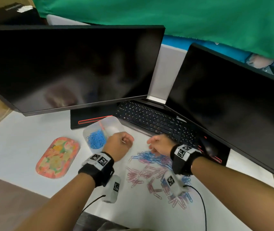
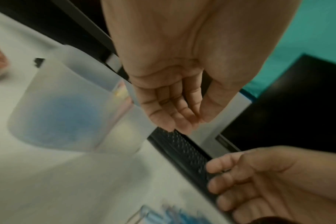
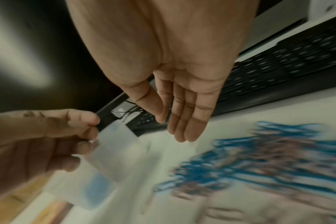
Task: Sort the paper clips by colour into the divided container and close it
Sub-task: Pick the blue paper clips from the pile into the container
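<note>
Both hands (left hand (image 1: 121,144), right hand (image 1: 159,145)) empty above paper clips (image 1: 156,170)

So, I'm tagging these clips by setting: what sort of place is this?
Most likely an office desk: two dark monitors stand over a black keyboard, with paper clips scattered on the white desk.

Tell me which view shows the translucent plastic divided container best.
The head view: the translucent plastic divided container shows its open top, pink divider and blue paper clips in one compartment. The left wrist view shows only its blurred side wall; the right wrist view a blurred corner.
</note>
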